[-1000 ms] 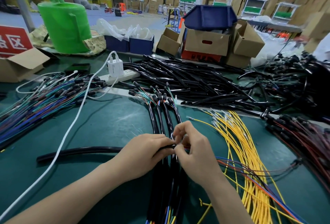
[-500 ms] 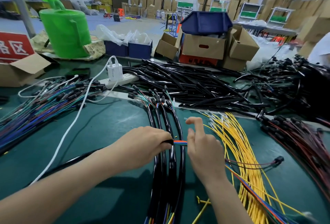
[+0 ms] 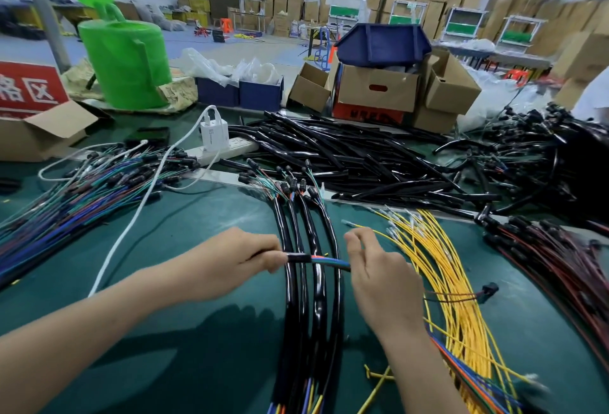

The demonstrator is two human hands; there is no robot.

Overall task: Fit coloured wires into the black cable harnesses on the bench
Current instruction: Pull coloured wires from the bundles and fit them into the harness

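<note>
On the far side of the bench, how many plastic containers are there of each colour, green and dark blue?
Green: 1, the watering can.
Dark blue: 3, the left low bin, the right low bin and the top bin on the cardboard box.
Total: 4.

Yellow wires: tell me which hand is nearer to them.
Right. The right hand is at the left edge of the yellow wires; the left hand, gripping a black cable, is farther left, past the other cables.
</note>
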